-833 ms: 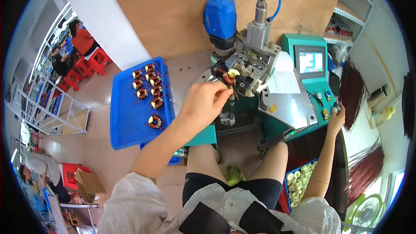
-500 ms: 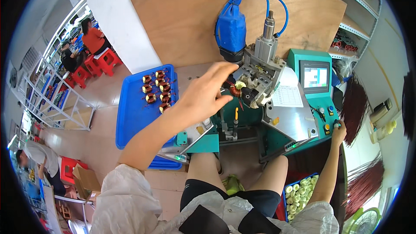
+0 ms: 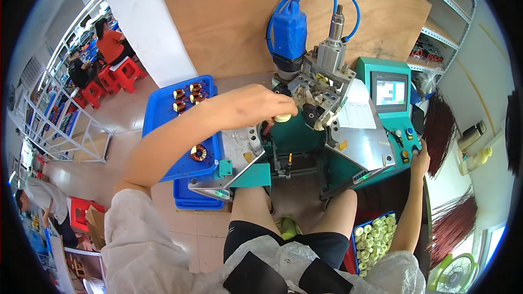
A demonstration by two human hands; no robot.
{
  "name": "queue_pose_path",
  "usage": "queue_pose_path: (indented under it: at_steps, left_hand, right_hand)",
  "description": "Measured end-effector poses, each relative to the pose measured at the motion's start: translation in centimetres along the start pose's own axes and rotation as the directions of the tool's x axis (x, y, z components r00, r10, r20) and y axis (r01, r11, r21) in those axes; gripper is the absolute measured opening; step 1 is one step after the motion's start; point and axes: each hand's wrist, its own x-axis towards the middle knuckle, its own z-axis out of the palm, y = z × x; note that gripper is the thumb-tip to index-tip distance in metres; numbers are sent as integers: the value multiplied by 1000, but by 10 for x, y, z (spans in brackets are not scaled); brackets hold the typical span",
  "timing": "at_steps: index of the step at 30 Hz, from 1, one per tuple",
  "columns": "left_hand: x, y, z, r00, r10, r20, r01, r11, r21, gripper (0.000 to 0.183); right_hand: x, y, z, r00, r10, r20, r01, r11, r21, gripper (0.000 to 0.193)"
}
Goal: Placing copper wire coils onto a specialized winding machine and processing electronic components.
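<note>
1. From where I stand, the left hand (image 3: 263, 102) has its fingers clamped on a coil (image 3: 282, 118), just in front of the machine (image 3: 329, 53).
2. I'd call this step unloading, judging by the other coils (image 3: 199, 153) in the blue tray (image 3: 159, 117) at left.
3. The next move seems to call for a steady pinch, wires clear of metal.
4. The coil shows a pale, rounded rim; its rest is hidden.
5. The right hand (image 3: 420, 161) is at the green panel (image 3: 393, 118), right; whether its fingers grip anything, I can't tell.
</note>
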Motion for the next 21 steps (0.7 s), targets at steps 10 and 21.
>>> queue_pose_path:
  at_steps: [10,21]
  left_hand:
    - [-4,0,13,770,-172,-614,-317,733,-603,46]
    - [20,34,33,877,-227,-424,-266,506,-821,47]
  right_hand:
    - [-106,-246,-98,836,-534,127,65,326,943,38]
    - [-103,-337,-120,740,-610,284,-213,188,959,20]
